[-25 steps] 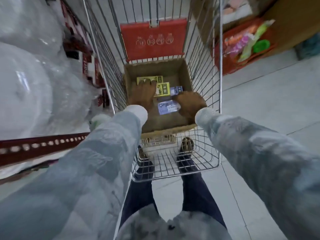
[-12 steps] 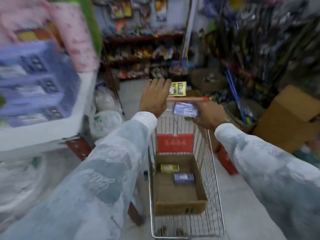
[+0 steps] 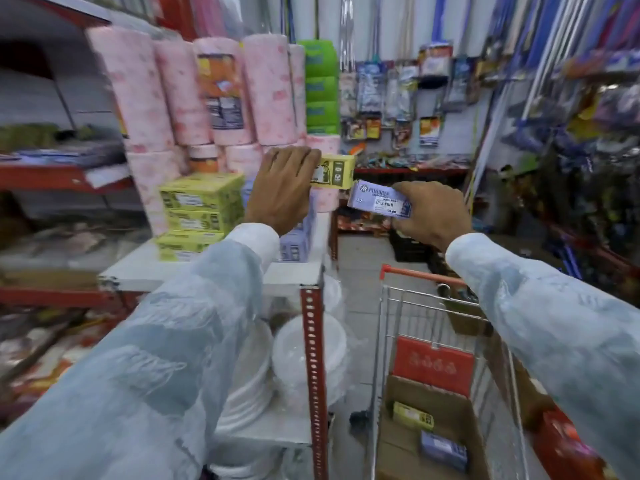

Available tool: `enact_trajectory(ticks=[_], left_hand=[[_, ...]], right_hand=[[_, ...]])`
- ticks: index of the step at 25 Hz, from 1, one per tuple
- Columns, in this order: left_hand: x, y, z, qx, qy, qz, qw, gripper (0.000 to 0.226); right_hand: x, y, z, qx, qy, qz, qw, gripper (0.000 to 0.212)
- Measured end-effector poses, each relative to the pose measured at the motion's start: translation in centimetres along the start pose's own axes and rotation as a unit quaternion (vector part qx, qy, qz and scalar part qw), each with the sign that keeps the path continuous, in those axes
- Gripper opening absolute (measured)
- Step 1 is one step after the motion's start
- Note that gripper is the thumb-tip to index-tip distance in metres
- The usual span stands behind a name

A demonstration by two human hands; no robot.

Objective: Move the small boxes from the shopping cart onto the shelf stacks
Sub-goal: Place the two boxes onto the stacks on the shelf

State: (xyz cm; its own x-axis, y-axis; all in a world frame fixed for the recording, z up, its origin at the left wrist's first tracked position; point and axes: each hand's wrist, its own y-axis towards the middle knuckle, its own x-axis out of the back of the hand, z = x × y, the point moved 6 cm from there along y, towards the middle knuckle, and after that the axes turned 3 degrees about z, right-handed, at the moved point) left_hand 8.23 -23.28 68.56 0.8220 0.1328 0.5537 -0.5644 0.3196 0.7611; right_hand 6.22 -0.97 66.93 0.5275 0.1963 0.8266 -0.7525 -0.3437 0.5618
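Observation:
My left hand (image 3: pixel 282 188) grips a small yellow box (image 3: pixel 335 174), held up above the white shelf (image 3: pixel 294 276). My right hand (image 3: pixel 433 211) grips a small purple box (image 3: pixel 379 201) just right of it. On the shelf stands a stack of yellow boxes (image 3: pixel 201 209); a stack of purple boxes (image 3: pixel 298 242) shows partly behind my left wrist. The shopping cart (image 3: pixel 391 341) is at lower right, with a cardboard box (image 3: pixel 453 410) inside holding one yellow box (image 3: pixel 412 415) and one purple box (image 3: pixel 443 451).
Pink paper rolls (image 3: pixel 221 98) stand behind the stacks. White plates in plastic (image 3: pixel 308 355) fill the shelf below. A red perforated upright (image 3: pixel 313 375) marks the shelf corner beside the cart. Hanging goods cover the far wall and right side.
Both hands lifted a box each out of the cart's cardboard box and carried them up and left toward the shelf stacks; the view swung from the cart to the shelf.

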Motion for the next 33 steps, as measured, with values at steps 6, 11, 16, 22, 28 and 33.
enact_trajectory(ticks=[6,11,16,22,28,33], left_hand=[[0.9,-8.7,13.8,0.041,0.055,-0.003,0.998,0.051],[-2.2,-14.8,20.7,0.027,0.046,0.048,0.997,0.048],[-5.3,-16.4,22.7,-0.004,-0.008,0.11,0.994,0.051],[-7.0,-17.2,22.3,-0.013,-0.061,0.161,0.985,0.057],[-7.2,-17.4,22.5,-0.026,-0.076,0.155,0.985,0.056],[-7.9,-17.1,22.5,-0.019,-0.078,0.17,0.982,0.054]], right_hand=[[-1.0,3.0,14.4,0.108,-0.008,-0.014,0.994,0.056],[-3.6,4.2,22.1,0.105,-0.041,0.026,0.993,0.057],[-5.1,4.7,24.2,0.065,-0.076,0.073,0.992,0.045],[-5.8,5.2,23.2,0.036,-0.12,0.102,0.987,0.052],[-5.5,5.4,23.3,0.047,-0.089,0.1,0.99,0.05],[-6.1,5.3,23.5,0.042,-0.106,0.085,0.99,0.046]])
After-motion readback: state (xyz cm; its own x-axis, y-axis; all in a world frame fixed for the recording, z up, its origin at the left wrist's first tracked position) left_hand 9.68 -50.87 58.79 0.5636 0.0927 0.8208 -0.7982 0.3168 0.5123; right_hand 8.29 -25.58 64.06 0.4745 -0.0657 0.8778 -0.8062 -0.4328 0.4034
